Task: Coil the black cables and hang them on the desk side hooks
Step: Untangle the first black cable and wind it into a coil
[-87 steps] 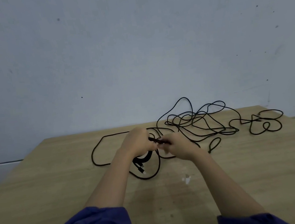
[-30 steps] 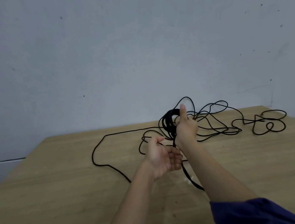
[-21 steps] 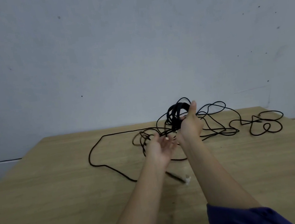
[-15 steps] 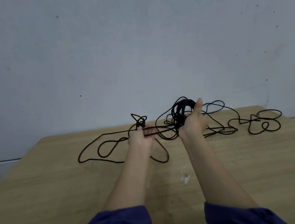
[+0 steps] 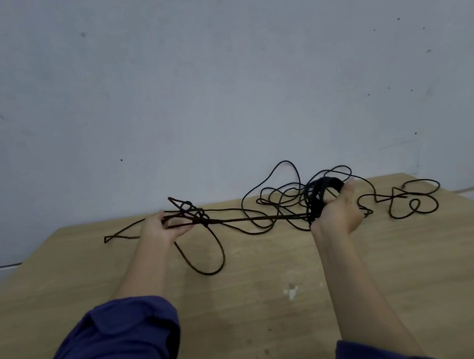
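My right hand (image 5: 337, 214) was at one o'clock over the desk (image 5: 246, 312), its fingers curled round a small coil (image 5: 322, 191) of the black cable (image 5: 252, 218), thumb raised beside the turns. From that coil a strand ran taut toward nine o'clock to my left hand (image 5: 162, 228), which gripped a few strands together just beside a small snarl (image 5: 195, 212) of twisted loops. A slack loop (image 5: 206, 254) drooped from the snarl onto the desk toward me. Behind the coil, at twelve to one o'clock, loose loops (image 5: 280, 198) stood in a heap near the wall (image 5: 217, 77), and more cable (image 5: 411, 202) wandered flat across the desk at two o'clock. I judged the job barely begun: only a few turns were wound, and most of the length lay uncoiled. The snarl would likely need picking apart before it could feed into the coil. I could not tell whether this was one cable or several. The side hooks were out of sight, and as far as I could see nothing had been hung.
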Available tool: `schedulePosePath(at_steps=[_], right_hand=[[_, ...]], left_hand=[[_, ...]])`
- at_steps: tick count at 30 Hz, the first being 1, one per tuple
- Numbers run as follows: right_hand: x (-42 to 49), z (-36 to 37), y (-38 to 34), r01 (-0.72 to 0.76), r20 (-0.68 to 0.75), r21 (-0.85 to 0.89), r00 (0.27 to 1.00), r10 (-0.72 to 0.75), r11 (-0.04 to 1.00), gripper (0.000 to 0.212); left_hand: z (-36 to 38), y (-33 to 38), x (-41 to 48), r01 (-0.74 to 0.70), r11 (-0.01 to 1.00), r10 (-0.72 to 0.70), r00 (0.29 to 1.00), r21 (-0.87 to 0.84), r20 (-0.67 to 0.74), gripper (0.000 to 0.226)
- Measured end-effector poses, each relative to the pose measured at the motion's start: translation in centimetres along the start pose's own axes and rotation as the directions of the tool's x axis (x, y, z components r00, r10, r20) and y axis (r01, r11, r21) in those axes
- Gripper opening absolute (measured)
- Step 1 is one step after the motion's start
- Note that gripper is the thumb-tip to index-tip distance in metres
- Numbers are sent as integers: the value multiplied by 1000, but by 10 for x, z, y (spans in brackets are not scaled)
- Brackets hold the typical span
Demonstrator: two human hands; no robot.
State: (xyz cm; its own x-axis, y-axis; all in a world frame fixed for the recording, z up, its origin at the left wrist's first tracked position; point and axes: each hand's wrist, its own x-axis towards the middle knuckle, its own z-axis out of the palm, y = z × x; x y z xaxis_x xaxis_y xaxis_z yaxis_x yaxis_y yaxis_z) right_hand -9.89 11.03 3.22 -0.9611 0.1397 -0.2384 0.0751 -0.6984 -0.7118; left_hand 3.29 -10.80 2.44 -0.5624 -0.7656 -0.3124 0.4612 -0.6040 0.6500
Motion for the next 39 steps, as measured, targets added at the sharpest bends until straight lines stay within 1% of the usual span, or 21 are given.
schedulePosePath(at_steps=[3,6,8,10,11,12,13,14,15,16,17,18,19,20,22,24,28,31,34,37,39], right_hand=[[12,-12,0,-19,-60,-19,998,18,1000,46],[13,-18,7,10,-71,-62,997,-14,998,48],[8,-19,15,-3,-61,-55,998,-1,998,47],[3,-19,24,-38,-56,-50,998,35,998,47],[0,-19,29,-58,-55,-51,997,55,997,47],[-3,-18,32,-80,-47,-50,996,78,996,47],[-6,-17,34,-102,-34,-43,994,100,994,48],[-10,-15,35,-119,-20,-31,993,119,992,48],[-13,-14,35,-129,-9,-16,992,129,992,49],[-16,-13,35,-132,1,-2,991,132,991,49],[-19,-12,34,-131,14,5,991,131,991,48],[-22,-12,33,-131,30,6,991,130,991,48],[-25,-11,31,-132,46,6,990,131,991,48],[-28,-11,30,-134,57,3,989,134,991,49],[-31,-12,28,-132,59,-23,989,133,991,51],[-33,-13,28,-118,56,-53,991,121,992,50],[-31,-20,34,-100,64,-125,992,109,987,51],[-33,-25,39,-50,84,-264,994,75,963,54],[-41,-28,41,61,177,-370,984,7,927,46],[-49,-31,41,150,283,-474,959,-12,868,48],[-50,-31,41,197,353,-521,936,-1,830,48]], left_hand=[[-9,2,12,-67,963,79,996,262,-37,31],[-11,1,7,-48,831,135,984,554,-118,40],[-6,-2,4,-40,765,190,968,643,-166,45],[6,-10,-11,-31,535,429,871,844,-240,57],[19,-14,-22,-105,377,569,810,920,-141,56],[28,-18,-34,-286,271,583,809,919,80,48],[36,-25,-53,-406,344,429,870,846,243,40],[41,-36,-68,-370,481,126,926,795,356,41],[44,-47,-84,-249,497,-231,886,831,403,50],[44,-59,-95,-163,392,-505,785,905,360,62],[43,-76,-98,-110,284,-641,717,952,274,74],[39,-94,-95,-49,247,-670,713,968,207,80],[37,-109,-93,36,315,-631,755,948,181,79],[36,-122,-89,140,485,-541,824,863,170,71],[37,-137,-83,251,818,-359,926,518,119,44],[38,-141,-80,233,946,-251,966,225,56,27],[42,-141,-86,84,996,-86,991,18,103,24],[45,-141,-92,-76,997,73,990,22,123,28],[49,-133,-84,-182,966,148,972,184,183,29],[53,-123,-78,-180,861,88,974,476,210,27],[55,-117,-79,-119,809,4,980,576,197,29]])
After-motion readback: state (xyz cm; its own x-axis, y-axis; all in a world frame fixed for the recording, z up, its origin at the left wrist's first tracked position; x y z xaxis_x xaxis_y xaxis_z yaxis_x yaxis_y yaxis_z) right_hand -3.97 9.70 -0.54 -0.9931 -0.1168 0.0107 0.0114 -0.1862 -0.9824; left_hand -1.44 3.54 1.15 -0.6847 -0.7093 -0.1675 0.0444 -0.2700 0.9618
